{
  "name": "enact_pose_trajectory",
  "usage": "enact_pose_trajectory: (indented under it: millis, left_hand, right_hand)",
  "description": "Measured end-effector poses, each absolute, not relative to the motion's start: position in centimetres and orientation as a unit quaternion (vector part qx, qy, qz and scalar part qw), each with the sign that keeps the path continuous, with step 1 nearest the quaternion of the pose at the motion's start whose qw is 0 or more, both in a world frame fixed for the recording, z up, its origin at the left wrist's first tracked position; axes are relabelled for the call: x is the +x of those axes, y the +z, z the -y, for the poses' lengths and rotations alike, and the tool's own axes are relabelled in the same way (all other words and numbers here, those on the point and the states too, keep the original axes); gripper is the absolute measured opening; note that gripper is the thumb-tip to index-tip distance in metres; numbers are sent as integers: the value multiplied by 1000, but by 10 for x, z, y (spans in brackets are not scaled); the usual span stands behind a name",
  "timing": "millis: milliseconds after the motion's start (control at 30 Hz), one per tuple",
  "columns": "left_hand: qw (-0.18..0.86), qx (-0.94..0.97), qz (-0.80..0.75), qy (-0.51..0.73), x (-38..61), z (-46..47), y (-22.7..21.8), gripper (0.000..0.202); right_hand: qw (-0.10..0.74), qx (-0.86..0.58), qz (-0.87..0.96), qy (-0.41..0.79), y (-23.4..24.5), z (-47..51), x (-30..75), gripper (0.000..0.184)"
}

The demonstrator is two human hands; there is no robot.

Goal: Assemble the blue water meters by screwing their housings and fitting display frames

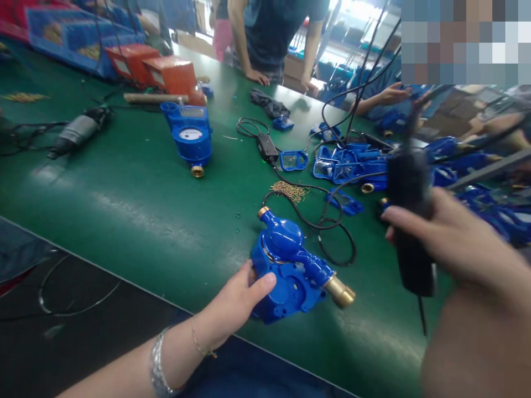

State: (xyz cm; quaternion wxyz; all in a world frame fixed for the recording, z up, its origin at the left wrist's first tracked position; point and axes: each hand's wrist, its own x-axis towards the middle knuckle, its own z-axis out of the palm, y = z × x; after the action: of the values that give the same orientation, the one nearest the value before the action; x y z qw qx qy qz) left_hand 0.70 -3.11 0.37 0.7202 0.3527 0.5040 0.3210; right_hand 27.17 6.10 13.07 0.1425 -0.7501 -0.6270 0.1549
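My left hand (244, 293) is closed around the near left side of a blue water meter (284, 240), thumb on top. The meter lies tilted near the table's front edge, its underside with a flat blue plastic housing facing up and a brass threaded end (340, 291) pointing right. Off to the right, my right hand (452, 237) grips a black electric screwdriver (410, 221), upright with its thin bit pointing down, apart from the meter. Motion blurs this hand slightly. Beyond the meter lies a small pile of brass screws (288, 190).
Another blue water meter (191, 135) stands further back. A grey power tool (81, 132) lies at left, near orange boxes (172, 73) and blue bins (78, 41). Blue parts (352, 163) crowd the right, with a looped black cable (350, 243). A person (282, 33) leans on the far edge.
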Motion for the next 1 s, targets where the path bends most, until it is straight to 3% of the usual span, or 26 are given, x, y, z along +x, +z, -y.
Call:
enact_pose_trajectory:
  millis: [67, 133, 267, 400, 467, 600, 667, 767, 867, 1000]
  left_hand:
    - [555, 447, -599, 365, 1, 26, 3, 78]
    - [399, 548, -609, 412, -1, 17, 8, 73]
    - [271, 735, -477, 398, 15, -5, 41, 38]
    - [169, 845, -384, 331, 46, -16, 75, 29]
    - [163, 884, -341, 276, 59, -19, 81, 34]
    - [194, 926, -276, 168, 76, -23, 72, 56]
    - [215, 927, -280, 126, 80, -23, 64, 58]
    - [279, 902, -306, 123, 78, -21, 57, 38]
    - [349, 851, -334, 207, 65, -18, 60, 19]
    - [426, 769, -355, 317, 38, -17, 67, 9]
  right_hand:
    - [-3, -775, 617, 138, 94, -59, 277, 38]
    - [-41, -781, 605, 146, 59, -52, 286, 38]
    - [-42, -795, 593, 119, 24, -26, 304, 42]
    - [16, -774, 625, 94, 23, 11, 296, 40]
    - [48, -715, 675, 177, 17, 30, 282, 36]
    - [141, -607, 706, 337, -7, 55, 241, 66]
    - [230, -597, 662, 390, -17, 58, 222, 69]
    - [351, -553, 582, 482, -21, 54, 204, 62]
    - [405, -511, 539, 533, -21, 49, 198, 52]
    - [492, -477, 468, 558, -21, 43, 192, 60]
